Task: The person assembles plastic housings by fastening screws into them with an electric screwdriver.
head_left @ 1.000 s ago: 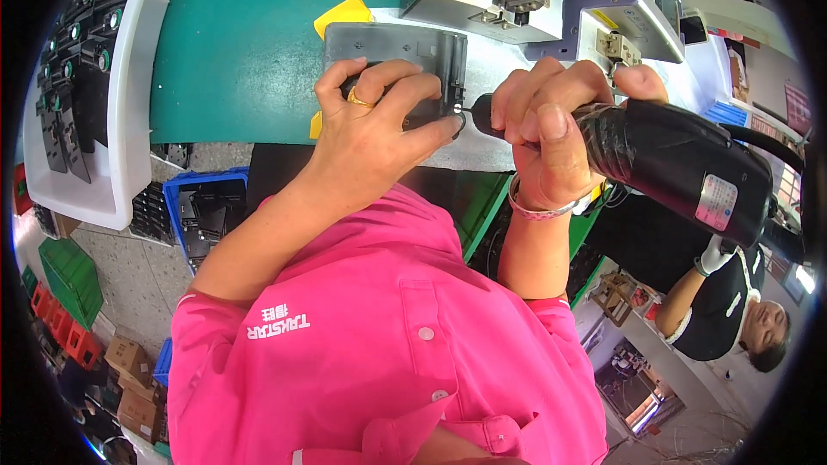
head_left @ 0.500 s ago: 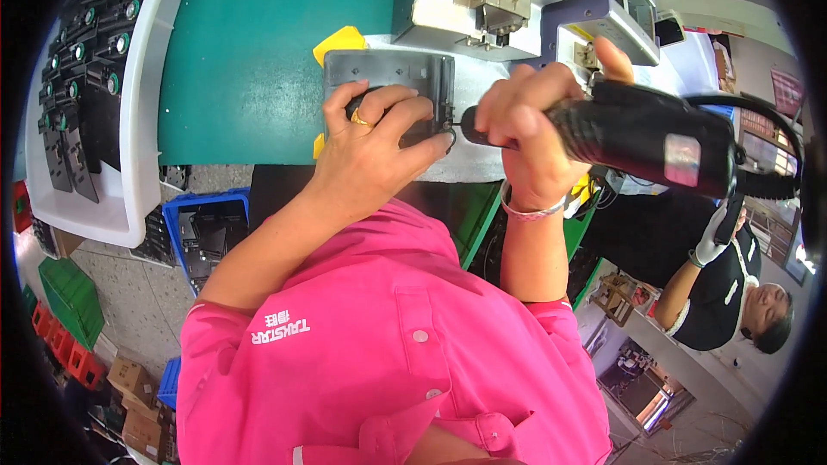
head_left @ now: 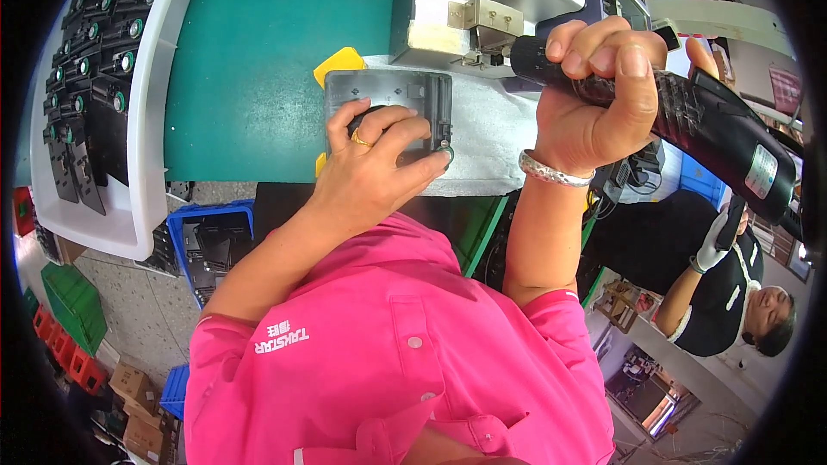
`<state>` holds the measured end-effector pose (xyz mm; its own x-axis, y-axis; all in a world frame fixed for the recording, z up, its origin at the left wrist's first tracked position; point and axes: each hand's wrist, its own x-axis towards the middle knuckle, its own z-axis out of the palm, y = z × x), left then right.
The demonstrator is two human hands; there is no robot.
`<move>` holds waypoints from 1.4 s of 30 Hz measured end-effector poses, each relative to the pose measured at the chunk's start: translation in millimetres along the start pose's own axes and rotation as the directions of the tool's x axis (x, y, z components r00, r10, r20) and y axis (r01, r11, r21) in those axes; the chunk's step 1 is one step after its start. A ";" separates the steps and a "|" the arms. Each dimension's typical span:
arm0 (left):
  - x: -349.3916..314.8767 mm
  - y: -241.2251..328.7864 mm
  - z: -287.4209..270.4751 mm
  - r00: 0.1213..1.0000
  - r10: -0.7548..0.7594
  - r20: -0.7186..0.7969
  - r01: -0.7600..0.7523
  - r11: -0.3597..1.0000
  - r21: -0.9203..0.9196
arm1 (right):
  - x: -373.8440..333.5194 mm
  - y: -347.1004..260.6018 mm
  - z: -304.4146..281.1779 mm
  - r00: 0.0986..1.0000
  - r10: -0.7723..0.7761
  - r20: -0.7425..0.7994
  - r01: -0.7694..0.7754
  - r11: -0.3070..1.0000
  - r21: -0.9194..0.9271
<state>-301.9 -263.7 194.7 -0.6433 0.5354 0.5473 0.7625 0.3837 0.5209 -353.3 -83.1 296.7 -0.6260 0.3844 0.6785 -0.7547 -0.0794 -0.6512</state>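
My left hand [head_left: 379, 142] rests over a dark grey, rectangular block-like fixture [head_left: 396, 82], its bent fingers gripping a black part [head_left: 357, 125] mostly hidden beneath them. At the thumb tip a small round end with a greenish ring [head_left: 444, 149] shows at the fixture's right side. Raised to the right, my right hand [head_left: 603, 95] is wrapped round a black electric screwdriver [head_left: 706, 120]. The screwdriver's nose points left, at the metal outlet [head_left: 495, 52] of a pale screw feeder [head_left: 444, 34]. Whether its bit touches the outlet is unclear.
A white tray [head_left: 138, 198] at left holds several black parts with green-ringed ends. Yellow corner pieces [head_left: 340, 62] sit beside the fixture on the green mat [head_left: 258, 52]. A blue crate [head_left: 185, 224] stands below the bench. A co-worker [head_left: 724, 293] is at far right.
My right hand has lifted the screwdriver away from the fixture, up and to the right, toward the screw feeder. My left hand stays on the fixture.
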 end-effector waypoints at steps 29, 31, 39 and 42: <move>-1.2 -2.5 -7.0 0.997 -0.076 -0.015 0.075 0.994 -0.077 | -12.9 -27.8 -12.1 0.927 0.317 0.199 -0.350 0.923 0.160; 1.0 -2.6 -6.4 0.998 -0.055 -0.020 0.053 0.995 -0.085 | -31.9 -36.8 -16.1 0.950 0.248 0.192 -0.285 0.937 0.201; 0.3 0.9 -7.2 0.994 -0.027 0.107 0.024 0.999 0.027 | -69.7 -49.3 -21.5 0.909 0.342 0.239 -0.359 0.933 0.031; 0.2 0.9 -6.4 0.995 -0.033 0.097 0.030 0.999 0.030 | -72.4 -45.9 -22.0 0.904 0.330 0.270 -0.345 0.938 0.009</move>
<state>-301.8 -268.0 199.4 -0.6581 0.5929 0.4642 0.7447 0.4215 0.5174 -269.0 -87.1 270.0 -0.8684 0.0730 0.4905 -0.4940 -0.2160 -0.8422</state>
